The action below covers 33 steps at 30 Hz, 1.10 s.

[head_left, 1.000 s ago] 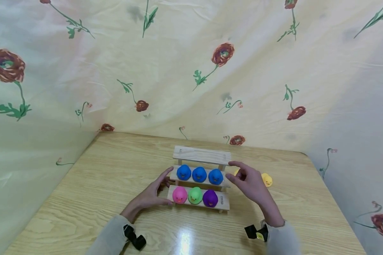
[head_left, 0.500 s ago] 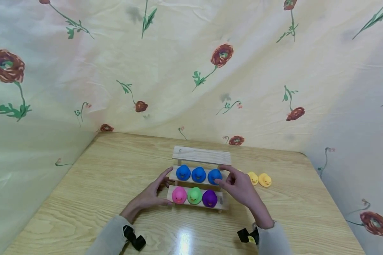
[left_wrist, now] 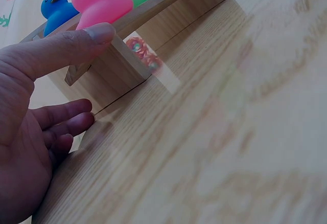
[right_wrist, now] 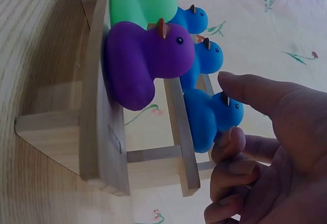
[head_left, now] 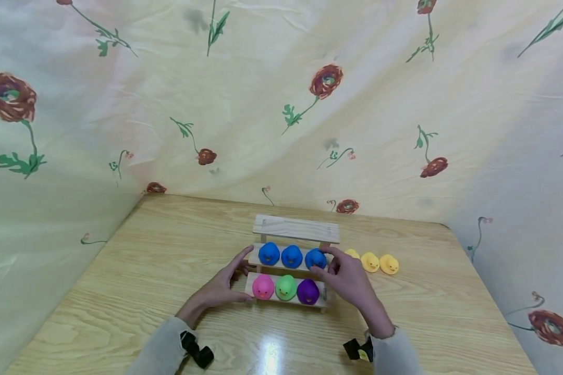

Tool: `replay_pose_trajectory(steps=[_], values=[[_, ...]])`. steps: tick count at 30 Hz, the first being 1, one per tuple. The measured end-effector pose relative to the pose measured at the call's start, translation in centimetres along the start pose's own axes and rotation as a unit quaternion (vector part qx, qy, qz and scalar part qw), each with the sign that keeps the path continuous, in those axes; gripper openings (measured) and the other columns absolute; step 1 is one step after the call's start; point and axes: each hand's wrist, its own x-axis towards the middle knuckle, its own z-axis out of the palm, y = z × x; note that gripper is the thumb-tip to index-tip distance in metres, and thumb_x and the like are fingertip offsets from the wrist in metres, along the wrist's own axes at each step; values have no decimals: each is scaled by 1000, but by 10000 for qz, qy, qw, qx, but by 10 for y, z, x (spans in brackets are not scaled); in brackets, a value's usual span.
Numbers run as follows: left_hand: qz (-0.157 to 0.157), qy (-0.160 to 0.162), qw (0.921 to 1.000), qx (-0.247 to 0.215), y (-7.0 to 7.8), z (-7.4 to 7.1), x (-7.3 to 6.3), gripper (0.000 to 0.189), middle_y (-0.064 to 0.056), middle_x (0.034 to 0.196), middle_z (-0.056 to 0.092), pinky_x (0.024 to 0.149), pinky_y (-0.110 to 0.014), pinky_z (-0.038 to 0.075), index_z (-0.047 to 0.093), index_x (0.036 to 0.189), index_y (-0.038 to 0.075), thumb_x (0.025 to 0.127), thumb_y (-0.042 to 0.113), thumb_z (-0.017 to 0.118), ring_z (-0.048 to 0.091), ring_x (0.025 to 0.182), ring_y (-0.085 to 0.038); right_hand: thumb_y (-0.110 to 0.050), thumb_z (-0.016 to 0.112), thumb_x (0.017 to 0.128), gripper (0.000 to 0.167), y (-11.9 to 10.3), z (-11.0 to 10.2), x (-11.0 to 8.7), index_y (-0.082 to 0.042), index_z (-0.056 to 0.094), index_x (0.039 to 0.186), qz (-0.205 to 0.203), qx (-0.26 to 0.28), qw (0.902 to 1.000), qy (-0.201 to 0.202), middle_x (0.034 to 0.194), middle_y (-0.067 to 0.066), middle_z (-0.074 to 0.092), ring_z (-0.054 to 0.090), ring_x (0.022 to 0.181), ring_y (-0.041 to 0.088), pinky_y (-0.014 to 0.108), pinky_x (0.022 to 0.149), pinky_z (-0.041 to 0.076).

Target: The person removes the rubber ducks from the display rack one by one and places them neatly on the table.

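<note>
A stepped wooden stand (head_left: 296, 227) has three blue rubber ducks on its middle step. On the lowest step sit a pink duck (head_left: 263, 287), a green duck (head_left: 286, 287) and a purple duck (head_left: 308, 291). My left hand (head_left: 222, 285) is at the stand's left end, its thumb (left_wrist: 97, 35) against the lower step beside the pink duck and its fingers spread along the side. With thumb and index finger, my right hand (head_left: 349, 276) pinches the rightmost blue duck (right_wrist: 202, 119), partly covering it in the head view. Its other fingers are curled.
Yellow ducks (head_left: 370, 262) stand in a row on the wooden table (head_left: 192, 229), right of the stand; the nearest to my right hand is partly hidden. A flowered cloth (head_left: 244, 104) hangs behind and at both sides.
My right hand has moved left from beside the stand onto the rightmost blue duck, uncovering more of the yellow ducks. My left hand has stayed in place.
</note>
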Motion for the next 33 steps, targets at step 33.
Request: replay_pose_trajectory(steps=[33], values=[[45, 4, 10000, 14, 1, 0, 0, 112, -11, 132, 56, 101, -31, 40, 13, 161, 34, 78, 26, 87, 50, 114, -21, -22, 79, 86, 42, 1, -4, 1, -5, 69, 123, -266, 42, 9994, 210, 63, 0, 54, 44, 55, 6, 20, 49, 36]])
